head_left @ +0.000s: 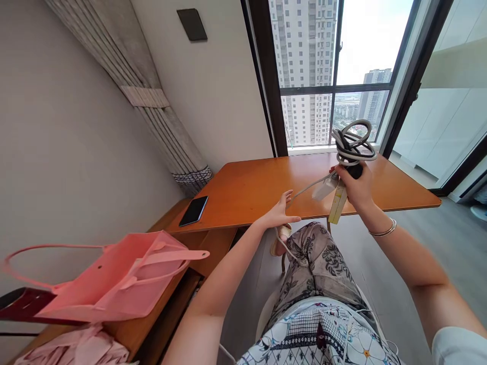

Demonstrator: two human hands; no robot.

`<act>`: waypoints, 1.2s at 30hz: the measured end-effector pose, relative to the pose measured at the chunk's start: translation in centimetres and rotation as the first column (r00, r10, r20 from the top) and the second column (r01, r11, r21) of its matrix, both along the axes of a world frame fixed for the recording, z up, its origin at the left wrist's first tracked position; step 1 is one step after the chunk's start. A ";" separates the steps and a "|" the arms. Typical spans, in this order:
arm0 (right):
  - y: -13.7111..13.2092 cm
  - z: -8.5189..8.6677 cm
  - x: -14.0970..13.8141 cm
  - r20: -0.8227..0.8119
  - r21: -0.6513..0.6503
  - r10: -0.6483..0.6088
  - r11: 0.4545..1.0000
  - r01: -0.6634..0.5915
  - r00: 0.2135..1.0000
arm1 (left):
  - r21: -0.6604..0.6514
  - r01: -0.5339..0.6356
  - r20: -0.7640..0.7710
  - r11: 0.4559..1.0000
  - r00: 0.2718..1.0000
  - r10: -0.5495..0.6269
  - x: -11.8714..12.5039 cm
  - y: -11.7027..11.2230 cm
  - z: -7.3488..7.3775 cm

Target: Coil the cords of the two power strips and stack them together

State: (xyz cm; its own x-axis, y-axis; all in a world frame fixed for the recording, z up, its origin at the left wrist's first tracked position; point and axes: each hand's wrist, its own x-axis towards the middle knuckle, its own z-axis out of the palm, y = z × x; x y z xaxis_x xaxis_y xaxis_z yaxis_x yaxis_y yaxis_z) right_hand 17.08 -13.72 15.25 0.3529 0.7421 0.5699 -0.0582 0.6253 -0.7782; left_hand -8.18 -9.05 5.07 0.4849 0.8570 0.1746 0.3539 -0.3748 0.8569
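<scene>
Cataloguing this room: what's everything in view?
desk: one, orange, ahead
window: one, dark framed, ahead
tower blocks: several, pale, outside
wall panel: one, black, upper left
curtain: one, grey, left
smartphone: one, black, desk's left
tote bag: one, pink, left
unclear item: one, dark red, far left
cloth: one, pale pink, lower left
cable bundle: one, grey and black, over desk
plastic piece: one, white, under bundle
bar: one, pale yellow, under bundle
trousers: one pair, patterned brown, lap
printed top: one, multicoloured, bottom
bracelet: count unclear, silver, right wrist
right hand: one, bare, gripping bundle
left hand: one, bare, open, centre
</scene>
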 end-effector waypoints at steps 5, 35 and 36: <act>0.7 2.8 3.0 -0.115 0.149 -0.101 0.982 0.118 0.988 | 0.031 -0.156 -0.074 0.987 0.985 0.158 -1.7 -1.1 -5.5; 2.2 -3.9 -5.4 -0.088 -0.180 0.243 0.950 -0.255 0.966 | 0.256 -0.255 0.325 0.933 0.931 0.165 8.1 0.7 10.8; 2.5 -3.7 -5.6 -0.112 -0.175 0.222 0.955 -0.239 0.969 | 0.222 -0.258 0.329 0.940 0.928 0.177 7.8 1.1 10.6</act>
State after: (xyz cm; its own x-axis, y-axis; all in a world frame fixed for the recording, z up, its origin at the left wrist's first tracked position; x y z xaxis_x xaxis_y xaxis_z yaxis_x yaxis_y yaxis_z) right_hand 11.50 -11.18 11.52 0.2035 0.8987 0.3884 -0.2586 0.4320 -0.8640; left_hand -0.38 -7.94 15.63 0.1812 0.8408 0.5101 0.1935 -0.5390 0.8198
